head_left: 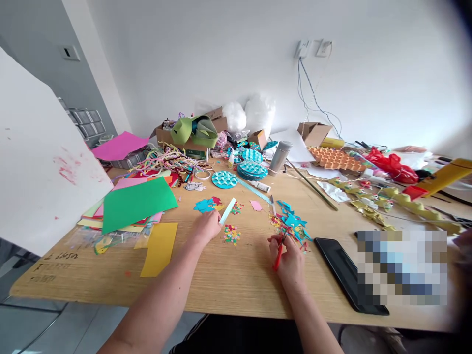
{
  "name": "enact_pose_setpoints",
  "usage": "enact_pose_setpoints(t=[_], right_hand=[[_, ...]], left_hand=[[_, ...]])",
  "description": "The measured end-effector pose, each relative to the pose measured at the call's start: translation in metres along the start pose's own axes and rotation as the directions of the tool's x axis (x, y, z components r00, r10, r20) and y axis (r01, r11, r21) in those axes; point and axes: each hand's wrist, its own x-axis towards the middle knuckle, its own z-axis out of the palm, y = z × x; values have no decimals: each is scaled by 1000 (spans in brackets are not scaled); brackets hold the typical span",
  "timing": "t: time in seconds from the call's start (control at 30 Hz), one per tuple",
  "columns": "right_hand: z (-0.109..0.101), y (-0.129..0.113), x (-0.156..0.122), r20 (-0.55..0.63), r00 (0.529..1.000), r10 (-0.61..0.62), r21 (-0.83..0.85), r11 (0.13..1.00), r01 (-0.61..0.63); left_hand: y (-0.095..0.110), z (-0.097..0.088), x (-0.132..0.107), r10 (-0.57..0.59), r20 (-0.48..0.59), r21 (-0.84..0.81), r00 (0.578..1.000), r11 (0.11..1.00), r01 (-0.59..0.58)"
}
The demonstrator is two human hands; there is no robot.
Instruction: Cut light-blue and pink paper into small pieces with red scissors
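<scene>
Cut pieces already lie on the counter (236, 275): a loose cluster of colored paper dots (232, 235) between the hands and blue scraps (295, 222) just beyond the right hand (290, 256), which is curled around red scissors (279, 254). The left hand (211, 223) pinches the near end of a pale strip (227, 210), raised and seemingly uncut, while a green sheet (140, 204) lies apparently whole; how much remains, I cannot tell.
</scene>
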Motion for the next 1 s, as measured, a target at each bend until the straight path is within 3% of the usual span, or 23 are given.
enact_pose_setpoints(t=[0.17,0.3,0.37,0.53,0.73,0.8,0.9,1.0], right_hand=[[1,3,0,-7,1000,18,4,1000,-18],[0,4,1,-19,999,41,37,999,-40],[0,3,1,-16,999,50,62,997,-49],[-1,-5,3,-7,996,91,143,986,-89],[3,-41,9,86,988,126,348,926,-149],[6,-54,15,179,975,133,478,854,-205],[10,-65,25,253,953,165,569,772,-284],[12,-64,34,280,947,158,572,765,-297]], left_hand=[[-1,3,2,-35,-15,-154,999,988,32],[-5,3,7,-34,-23,-390,999,921,22],[-6,0,8,-10,-15,-545,1000,838,0],[1,-8,3,63,-14,-842,998,538,-45],[32,2,-14,67,10,-952,998,306,-11],[43,6,-20,54,37,-977,998,210,25],[54,8,-27,79,67,-981,995,189,51],[58,7,-31,98,77,-981,992,183,59]])
